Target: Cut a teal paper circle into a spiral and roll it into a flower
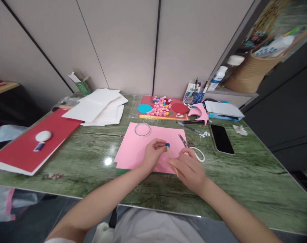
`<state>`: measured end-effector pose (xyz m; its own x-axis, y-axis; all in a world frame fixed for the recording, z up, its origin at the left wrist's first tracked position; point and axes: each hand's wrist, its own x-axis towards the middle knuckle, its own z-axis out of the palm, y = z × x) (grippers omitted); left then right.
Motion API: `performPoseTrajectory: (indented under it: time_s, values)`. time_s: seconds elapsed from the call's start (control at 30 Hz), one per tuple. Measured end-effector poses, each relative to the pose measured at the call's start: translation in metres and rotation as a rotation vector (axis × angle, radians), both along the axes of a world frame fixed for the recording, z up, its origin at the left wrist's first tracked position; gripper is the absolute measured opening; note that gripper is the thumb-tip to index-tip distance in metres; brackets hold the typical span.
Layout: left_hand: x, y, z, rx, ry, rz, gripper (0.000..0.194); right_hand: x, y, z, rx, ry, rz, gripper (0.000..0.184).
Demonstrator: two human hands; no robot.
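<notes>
Above the pink paper sheets (133, 152), my left hand (154, 152) is closed in a pinch at a small blue piece (167, 144), perhaps rolled paper. My right hand (190, 167) is wrapped round a thin light wooden stick (170, 153). The stick's far end meets the blue piece, and my fingers hide part of both. A clear ring (142, 129) lies on the pink paper, up and left of my hands. White-handled scissors (200, 155) rest at the paper's right edge, close to my right hand.
Pink paper balls (160, 107) and a blue disc (144, 108) lie at the back. On the right are a phone (222, 139), pink offcuts (199, 111) and a pen box (194, 96). White sheets (97, 104) and a red sheet (29, 145) lie left.
</notes>
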<state>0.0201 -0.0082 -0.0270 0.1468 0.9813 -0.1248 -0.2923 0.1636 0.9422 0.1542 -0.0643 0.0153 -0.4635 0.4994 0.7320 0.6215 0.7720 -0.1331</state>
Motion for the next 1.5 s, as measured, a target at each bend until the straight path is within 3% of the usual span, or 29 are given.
performPoseTrajectory:
  time_s: [0.2, 0.43, 0.77, 1.03, 1.5]
  values:
    - [-0.001, 0.004, -0.003, -0.011, -0.048, 0.03, 0.023, -0.004, -0.001, 0.005, -0.108, -0.03, -0.019, 0.022]
    - [0.0, 0.003, -0.009, -0.014, -0.049, 0.047, 0.023, 0.0, 0.002, 0.001, -0.048, -0.088, -0.024, 0.019]
    - [0.001, -0.002, -0.001, -0.047, -0.077, 0.031, 0.021, -0.002, 0.003, 0.003, 0.014, -0.159, -0.048, 0.004]
    - [0.002, -0.005, 0.004, -0.047, -0.06, 0.005, 0.02, -0.001, 0.003, 0.004, 0.078, -0.175, -0.045, 0.02]
    - [0.002, -0.006, 0.002, -0.001, -0.013, -0.024, 0.021, 0.003, 0.004, 0.003, 0.129, -0.157, -0.029, 0.014]
